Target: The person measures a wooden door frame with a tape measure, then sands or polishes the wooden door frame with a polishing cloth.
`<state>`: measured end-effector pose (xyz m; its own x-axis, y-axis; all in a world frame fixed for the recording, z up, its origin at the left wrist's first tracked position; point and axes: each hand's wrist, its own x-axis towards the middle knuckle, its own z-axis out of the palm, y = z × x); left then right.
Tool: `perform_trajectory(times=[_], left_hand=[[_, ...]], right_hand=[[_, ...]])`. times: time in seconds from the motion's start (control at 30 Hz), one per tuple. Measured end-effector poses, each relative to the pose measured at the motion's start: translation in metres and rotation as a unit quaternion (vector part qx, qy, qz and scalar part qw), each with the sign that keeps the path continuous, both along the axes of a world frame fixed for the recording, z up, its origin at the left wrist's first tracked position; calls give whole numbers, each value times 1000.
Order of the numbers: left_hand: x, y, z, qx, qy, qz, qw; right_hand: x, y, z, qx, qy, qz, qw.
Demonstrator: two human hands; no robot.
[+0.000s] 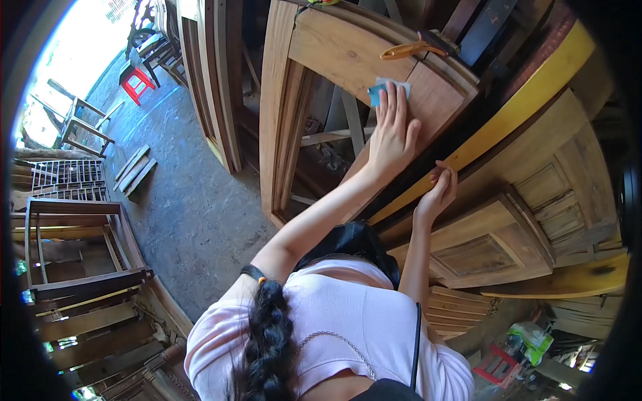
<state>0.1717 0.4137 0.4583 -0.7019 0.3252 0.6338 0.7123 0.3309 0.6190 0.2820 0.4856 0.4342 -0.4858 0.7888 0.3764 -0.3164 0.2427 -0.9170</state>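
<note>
My left hand (393,130) presses a small blue and whitish sheet of sandpaper (376,93) under its fingers, flat against a wooden frame (348,50). Past the fingertips, a paintbrush (406,49) with an orange-brown handle lies on the same frame, bristles toward its outer edge. My right hand (438,189) is loosely curled with nothing seen in it. It hangs beside the long yellow board (491,137), its fingers overlapping the board's edge in this view.
Panelled wooden doors (545,194) lean on the right. Further frames (208,80) stand at the upper left. Loose planks (135,170), a red stool (137,83) and a wooden chair frame (87,123) are on the concrete floor (194,200). A green bag (531,342) lies at the lower right.
</note>
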Motion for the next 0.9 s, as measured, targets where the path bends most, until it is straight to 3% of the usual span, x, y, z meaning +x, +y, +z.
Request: perform_trajectory(times=[0.13,0.17,0.27,0.37,0.43,0.5,0.63,0.77,0.87,0.9], left_hand=[[-67,-14,35,59,50,66,995],[-101,-22,47,109,0,86,990],[-179,-58,78,115,-127,161,972],[-151,-35,56,145,-33,167,975],[-101,-14,13,82,71,114,988],[-24,-11,8,54,-35,-2,998],[-81,-27,22,53,49,70,995],[-179,-63,61,138,-63,158,976],[-153,-46,38,108,5,139,984],[-127,-39,28,88,19,128,988]], right_hand=[[-3,7,2,1,2,30,1000],[-4,7,3,0,2,31,1000],[-11,9,5,-7,-15,59,998],[-21,6,-1,-15,-42,93,995],[-27,6,-7,-39,-49,134,989],[-32,10,-13,-35,-42,145,988],[-28,8,-2,-36,-53,157,986],[-37,10,-9,37,-85,117,989],[-19,-6,-23,105,-113,152,976],[-12,-8,-41,148,-91,235,956]])
